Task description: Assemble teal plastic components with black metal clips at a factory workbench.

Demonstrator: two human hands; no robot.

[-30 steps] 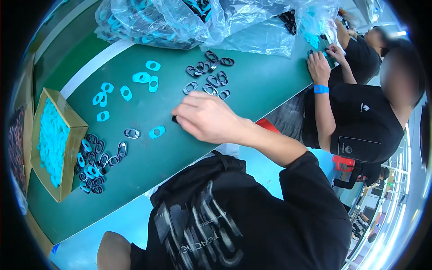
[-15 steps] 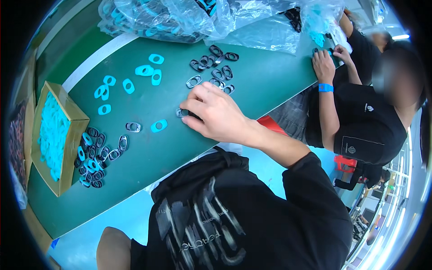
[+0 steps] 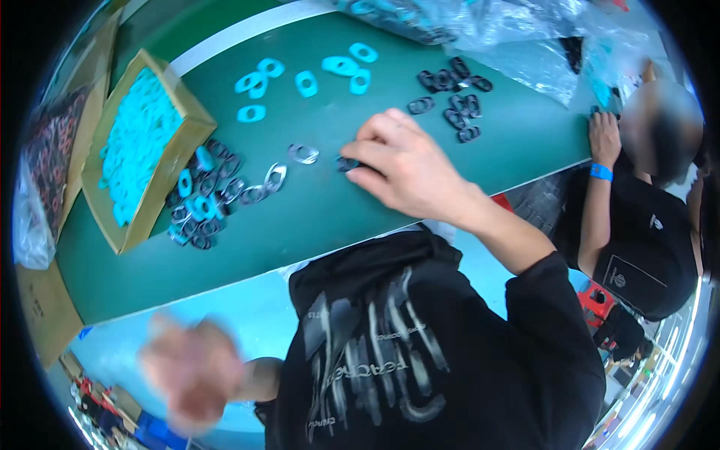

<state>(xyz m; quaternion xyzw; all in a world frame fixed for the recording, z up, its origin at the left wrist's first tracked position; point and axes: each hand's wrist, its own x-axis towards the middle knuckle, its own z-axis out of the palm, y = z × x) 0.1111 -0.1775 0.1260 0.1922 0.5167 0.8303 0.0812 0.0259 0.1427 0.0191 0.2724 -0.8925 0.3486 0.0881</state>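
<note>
My right hand reaches over the green table, palm down. Its thumb and fingers pinch a small black oval ring piece at the table top. A similar black ring piece lies just left of the fingertips. Low at the left, off the table's front edge, my left hand is smeared by motion, so its fingers cannot be read. Several black pieces lie loose beyond my right hand. Turquoise oval ring pieces are scattered farther back on the table.
A cardboard box full of turquoise pieces stands at the left. Beside it is a mixed pile of black and turquoise pieces. Clear plastic bags lie along the back. At the right a co-worker in black sits at the same table.
The view has shifted, moving the table right and up. My right hand has carried the black piece left to where a turquoise piece lay, which is now hidden. My left hand has come into view.
</note>
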